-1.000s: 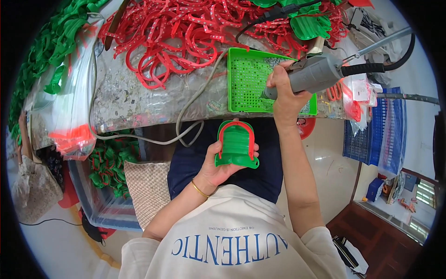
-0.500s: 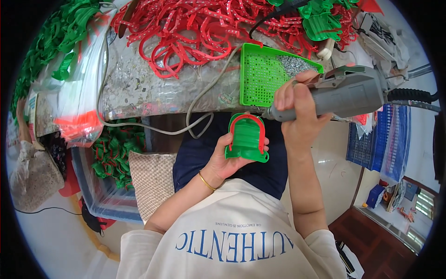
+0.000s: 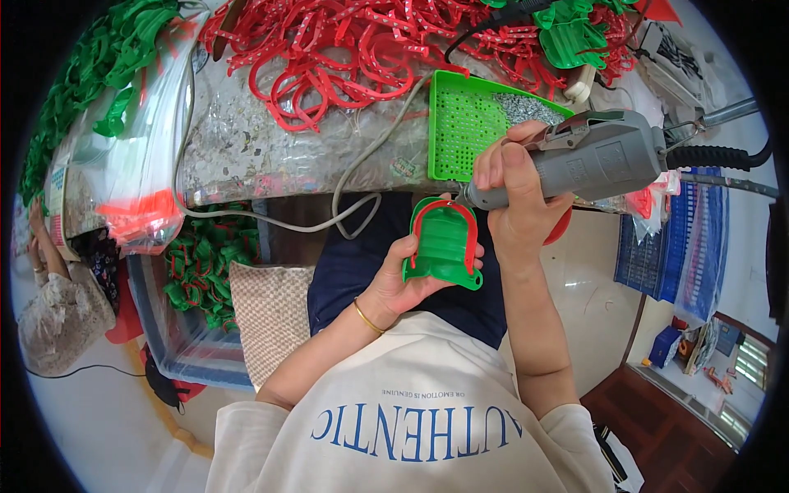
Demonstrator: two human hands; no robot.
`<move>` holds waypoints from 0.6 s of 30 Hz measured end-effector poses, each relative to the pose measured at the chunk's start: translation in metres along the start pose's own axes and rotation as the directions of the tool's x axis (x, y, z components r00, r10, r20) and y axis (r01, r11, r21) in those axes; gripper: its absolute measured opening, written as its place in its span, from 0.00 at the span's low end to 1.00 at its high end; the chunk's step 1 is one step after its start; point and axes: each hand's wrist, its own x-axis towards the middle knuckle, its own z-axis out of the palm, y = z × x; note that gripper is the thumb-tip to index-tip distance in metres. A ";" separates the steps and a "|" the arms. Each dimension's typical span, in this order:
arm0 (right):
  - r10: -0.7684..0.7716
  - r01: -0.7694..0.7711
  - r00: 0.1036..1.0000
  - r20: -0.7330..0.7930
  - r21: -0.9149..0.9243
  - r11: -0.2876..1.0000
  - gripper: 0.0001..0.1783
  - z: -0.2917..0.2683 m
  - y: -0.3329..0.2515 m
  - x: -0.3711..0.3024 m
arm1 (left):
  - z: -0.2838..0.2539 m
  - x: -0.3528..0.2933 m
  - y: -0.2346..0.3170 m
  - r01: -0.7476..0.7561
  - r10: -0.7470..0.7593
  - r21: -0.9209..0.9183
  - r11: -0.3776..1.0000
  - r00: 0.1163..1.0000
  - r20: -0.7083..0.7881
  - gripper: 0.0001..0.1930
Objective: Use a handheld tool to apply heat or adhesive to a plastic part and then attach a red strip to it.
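My left hand (image 3: pixel 396 287) is closed round a green plastic scoop-shaped piece (image 3: pixel 440 241), thumb on its left edge and fingers behind it. A red U-shaped strap (image 3: pixel 422 220) runs around the inside of its curved rim. My right hand (image 3: pixel 522 197) grips a grey electric screwdriver (image 3: pixel 604 160) lying nearly level. The screwdriver's tip is at the upper right of the strap and rim; I cannot tell whether a screw is on it. Just beyond, a bright green perforated tray (image 3: pixel 470 123) holds many small silvery screws (image 3: pixel 526 111).
Red straps (image 3: pixel 329 66) are heaped across the back of the worktable (image 3: pixel 263 148). A grey cable (image 3: pixel 283 232) hangs over its front edge. At left, a blue-rimmed crate (image 3: pixel 197 374) holds finished-looking green-and-red pieces (image 3: pixel 205 271). Another person's arm (image 3: pixel 51 246) shows at far left.
The screwdriver has moved slightly left, its tip now at the rim of the green piece. My left hand and the piece have shifted slightly right.
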 end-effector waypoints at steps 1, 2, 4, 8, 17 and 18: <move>-0.002 0.002 1.000 0.000 0.004 1.000 0.10 0.000 0.001 -0.001 | 0.001 0.000 0.000 0.000 0.000 -0.001 1.000 1.000 0.003 0.40; 0.001 -0.001 1.000 -0.001 0.004 1.000 0.10 -0.001 0.001 -0.001 | 0.004 -0.001 -0.001 0.000 0.000 -0.003 1.000 1.000 0.001 0.40; -0.017 0.017 1.000 0.002 -0.008 1.000 0.10 0.000 -0.001 -0.002 | 0.010 -0.001 -0.001 0.000 0.014 0.142 0.990 0.995 -0.095 0.46; -0.023 0.023 1.000 0.004 -0.009 1.000 0.10 0.002 -0.006 -0.002 | 0.004 -0.002 -0.001 0.000 0.000 -0.002 1.000 1.000 0.028 0.41; -0.078 0.079 0.992 0.099 -0.007 0.997 0.09 0.004 -0.019 -0.002 | 0.036 -0.008 0.003 -0.007 0.023 0.244 0.970 0.998 -0.066 0.45; -0.103 0.105 0.988 0.116 -0.006 0.994 0.09 0.003 -0.019 -0.003 | 0.039 -0.008 0.003 -0.022 0.044 0.254 0.967 0.996 -0.081 0.44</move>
